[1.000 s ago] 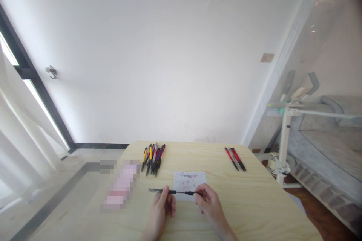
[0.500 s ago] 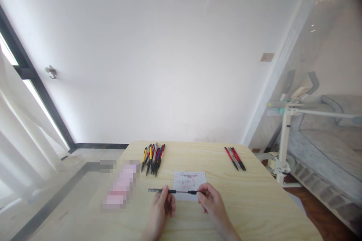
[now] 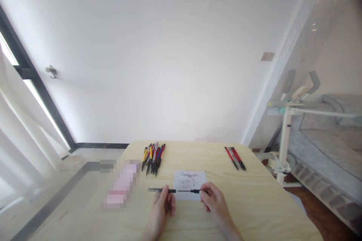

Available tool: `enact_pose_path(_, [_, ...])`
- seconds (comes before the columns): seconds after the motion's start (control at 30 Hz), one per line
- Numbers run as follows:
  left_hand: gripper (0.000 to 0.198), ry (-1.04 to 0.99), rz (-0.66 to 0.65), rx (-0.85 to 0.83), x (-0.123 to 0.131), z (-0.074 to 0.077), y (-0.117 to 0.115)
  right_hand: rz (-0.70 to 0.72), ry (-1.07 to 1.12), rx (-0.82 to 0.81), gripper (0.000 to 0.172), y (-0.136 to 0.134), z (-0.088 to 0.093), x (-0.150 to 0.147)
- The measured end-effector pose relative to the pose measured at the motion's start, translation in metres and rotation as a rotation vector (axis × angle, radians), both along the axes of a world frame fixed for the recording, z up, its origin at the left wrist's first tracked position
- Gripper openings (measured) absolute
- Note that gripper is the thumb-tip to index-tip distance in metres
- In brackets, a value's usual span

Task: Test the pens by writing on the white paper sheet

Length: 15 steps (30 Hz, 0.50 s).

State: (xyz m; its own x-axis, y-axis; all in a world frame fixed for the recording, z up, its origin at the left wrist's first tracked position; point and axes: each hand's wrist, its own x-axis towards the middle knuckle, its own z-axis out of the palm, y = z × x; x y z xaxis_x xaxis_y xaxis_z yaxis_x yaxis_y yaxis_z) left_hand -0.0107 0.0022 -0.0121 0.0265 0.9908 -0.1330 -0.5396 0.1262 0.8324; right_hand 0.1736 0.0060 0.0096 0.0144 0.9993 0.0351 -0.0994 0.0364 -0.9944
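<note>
My left hand (image 3: pixel 163 207) pinches the barrel of a dark grey pen (image 3: pixel 158 190), held level above the wooden table (image 3: pixel 254 203). To its right, my right hand (image 3: pixel 212 201) pinches the pen's black front piece (image 3: pixel 195 191), drawn a short way off the barrel. A thin refill (image 3: pixel 183 191) shows between the two parts. Both hands hover just in front of a small white paper card (image 3: pixel 189 179) marked with red scribbles.
A pile of several pens (image 3: pixel 153 155) in yellow, red, blue and black lies at the table's back left. Three red and black pens (image 3: pixel 235 158) lie at the back right. A blurred pink object (image 3: pixel 120 186) lies left. A white stand (image 3: pixel 284 147) and grey sofa (image 3: pixel 330 139) are right of the table.
My right hand has moved a little to the right, drawing the black front piece further from the barrel, so more of the thin refill shows. My left hand has stayed put.
</note>
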Motion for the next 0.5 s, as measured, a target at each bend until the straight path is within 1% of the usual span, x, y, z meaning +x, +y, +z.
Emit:
enact_pose_path(0.27, [0.039, -0.026, 0.003, -0.01, 0.0, 0.002, 0.0, 0.019, 0.001, 0.008, 0.027, 0.002, -0.011, 0.004])
enact_pose_path(0.5, [0.04, -0.03, 0.009, -0.018, 0.001, 0.002, 0.0, 0.023, -0.014, 0.022, 0.024, 0.004, -0.015, 0.007])
